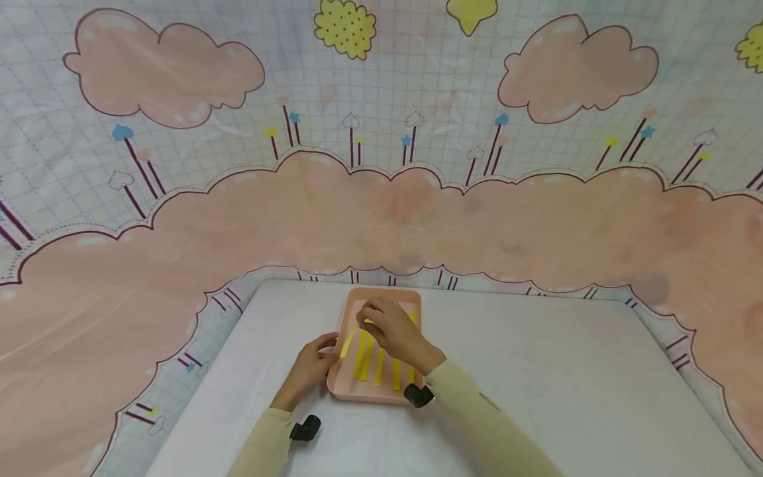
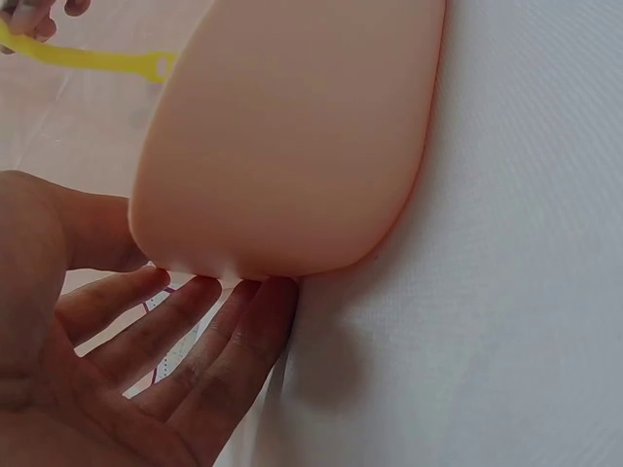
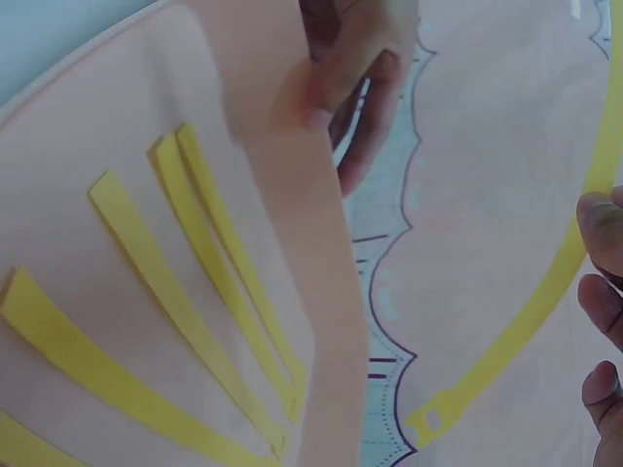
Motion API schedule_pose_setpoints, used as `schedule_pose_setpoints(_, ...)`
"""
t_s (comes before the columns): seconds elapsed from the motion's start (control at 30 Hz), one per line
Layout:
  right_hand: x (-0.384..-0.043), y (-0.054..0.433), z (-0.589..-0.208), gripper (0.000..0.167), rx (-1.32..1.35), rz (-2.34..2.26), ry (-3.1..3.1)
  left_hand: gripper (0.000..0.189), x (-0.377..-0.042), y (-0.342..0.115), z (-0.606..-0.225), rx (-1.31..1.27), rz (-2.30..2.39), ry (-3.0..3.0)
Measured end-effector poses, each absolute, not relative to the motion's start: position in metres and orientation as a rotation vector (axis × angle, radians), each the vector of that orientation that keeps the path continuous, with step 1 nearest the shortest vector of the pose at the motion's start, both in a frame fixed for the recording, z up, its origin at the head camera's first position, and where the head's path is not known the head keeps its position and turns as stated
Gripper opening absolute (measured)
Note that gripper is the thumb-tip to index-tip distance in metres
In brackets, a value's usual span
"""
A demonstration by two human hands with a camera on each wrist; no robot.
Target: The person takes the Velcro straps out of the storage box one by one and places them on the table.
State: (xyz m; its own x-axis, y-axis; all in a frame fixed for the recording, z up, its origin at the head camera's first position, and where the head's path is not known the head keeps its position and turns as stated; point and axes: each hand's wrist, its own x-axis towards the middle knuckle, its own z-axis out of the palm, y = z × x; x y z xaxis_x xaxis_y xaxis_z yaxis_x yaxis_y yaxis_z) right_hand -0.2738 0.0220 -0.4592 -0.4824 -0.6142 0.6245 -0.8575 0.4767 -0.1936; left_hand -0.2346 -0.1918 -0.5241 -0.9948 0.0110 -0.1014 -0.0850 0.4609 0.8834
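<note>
A yellow cable strap (image 3: pixel 506 360) with a slotted end hangs curved from my right hand (image 1: pixel 390 328), which pinches it between thumb and fingers above the tray's left part. The pink tray (image 2: pixel 292 136) is shallow with rounded corners. My left hand (image 1: pixel 311 368) holds the tray's left wall, the thumb over the rim and the fingertips against the outer side. Several more yellow straps (image 3: pixel 146 263) lie side by side lengthwise in the tray; my right hand and forearm partly hide them in the head view.
The tray stands on a white table (image 1: pixel 536 377), near its far edge. Behind and beside the table hangs a cloth (image 1: pixel 417 218) printed with pink clouds. Dark wrist cameras (image 1: pixel 306 428) sit at both cuffs, the right one close to the tray's near right corner.
</note>
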Motion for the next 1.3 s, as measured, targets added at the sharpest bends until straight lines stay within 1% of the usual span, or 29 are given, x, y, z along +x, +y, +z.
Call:
schedule_pose_setpoints(0.1,-0.272,0.025,-0.458,0.015,1.195,0.747,-2.227,0.047,-0.235,-0.191,-0.524,-0.072,1.579,2.608)
schedule_pose_setpoints(0.47,-0.267,0.037,-0.459,0.014,1.013,0.995,-2.244,0.047,-0.234,-0.191,-0.525,-0.051,1.573,2.633)
schedule_pose_setpoints(0.6,-0.266,0.043,-0.463,0.013,0.917,1.104,-2.233,0.047,-0.235,-0.190,-0.524,-0.065,1.559,2.643)
schedule_pose_setpoints(0.87,-0.266,0.055,-0.467,0.006,0.755,1.328,-2.211,0.047,-0.236,-0.189,-0.524,-0.068,1.561,2.650)
schedule_pose_setpoints(1.0,-0.265,0.060,-0.465,0.005,0.608,1.483,-2.229,0.047,-0.236,-0.190,-0.525,-0.076,1.565,2.642)
schedule_pose_setpoints(1.13,-0.265,0.065,-0.462,0.010,0.463,1.638,-2.217,0.048,-0.237,-0.191,-0.526,-0.090,1.554,2.639)
schedule_pose_setpoints(1.3,-0.264,0.071,-0.462,0.018,0.377,1.815,-2.164,0.048,-0.236,-0.191,-0.524,-0.083,1.554,2.636)
